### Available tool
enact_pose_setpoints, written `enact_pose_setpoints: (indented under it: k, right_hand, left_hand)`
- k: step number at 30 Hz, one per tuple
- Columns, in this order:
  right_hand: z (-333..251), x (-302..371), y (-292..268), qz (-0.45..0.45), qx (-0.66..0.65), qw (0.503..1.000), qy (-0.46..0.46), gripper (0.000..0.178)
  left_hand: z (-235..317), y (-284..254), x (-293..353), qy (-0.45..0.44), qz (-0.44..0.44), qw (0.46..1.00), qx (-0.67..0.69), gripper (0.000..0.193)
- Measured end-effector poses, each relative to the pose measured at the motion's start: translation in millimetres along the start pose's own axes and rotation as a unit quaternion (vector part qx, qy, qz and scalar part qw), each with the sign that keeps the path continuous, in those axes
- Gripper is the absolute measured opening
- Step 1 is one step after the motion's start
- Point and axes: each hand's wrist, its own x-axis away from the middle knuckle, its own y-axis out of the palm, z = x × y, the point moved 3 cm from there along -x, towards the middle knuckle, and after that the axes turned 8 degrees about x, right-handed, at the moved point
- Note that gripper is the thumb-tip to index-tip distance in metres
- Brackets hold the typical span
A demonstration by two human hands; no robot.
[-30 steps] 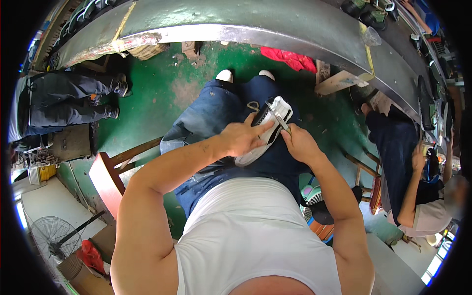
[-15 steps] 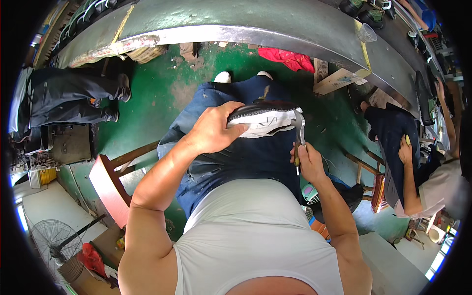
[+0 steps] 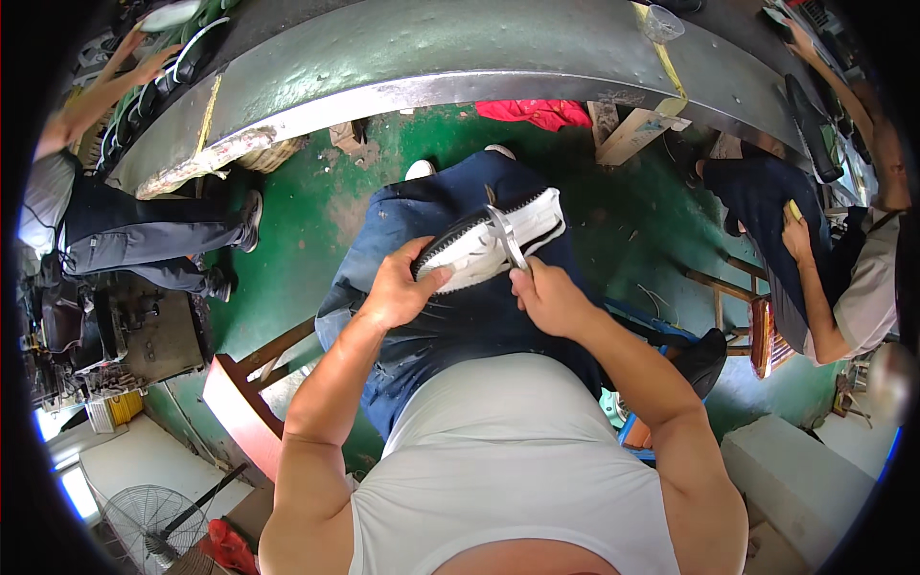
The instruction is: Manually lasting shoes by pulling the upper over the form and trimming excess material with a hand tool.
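A black-and-white shoe upper (image 3: 464, 255), with zigzag stitching along its edge, is held tilted above my lap, its white side facing up. My left hand (image 3: 395, 286) is closed on its lower left end, thumb on the white side. In my right hand (image 3: 553, 299), closed fingers grip a curved-headed metal tool (image 3: 514, 247) that looks like lasting pincers. Its curved head reaches across the upper and lies at the far stitched edge. My palm hides the tool's handle.
Beyond my knees runs a metal-edged workbench (image 3: 383, 91). A red cloth (image 3: 537, 114) and a wooden block (image 3: 637, 134) lie beneath it. People work at the left and right. A pink-sided stool (image 3: 240, 407) stands left, a fan (image 3: 153, 522) behind it.
The upper has tilted, its right end swinging up and away. My right hand has risen leftward, bringing the tool from the upper's right end to its middle. A person's arms now show at upper left.
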Motion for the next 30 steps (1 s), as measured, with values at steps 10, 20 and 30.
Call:
enact_pose_setpoints:
  k: [10,20,30]
  right_hand:
    - [38,45,-26,0.1,-0.266,0.954,0.094,0.044]
    - [34,33,-19,-0.016,-0.065,0.995,0.076,0.024]
    - [35,22,-5,-0.028,0.078,0.987,0.135,0.032]
  left_hand:
    - [78,6,-11,0.295,0.079,0.937,0.172,0.047]
    - [-24,40,-79,-0.027,-0.297,0.951,-0.087,0.105]
    - [-16,42,-82,0.092,0.01,0.975,-0.2,0.022]
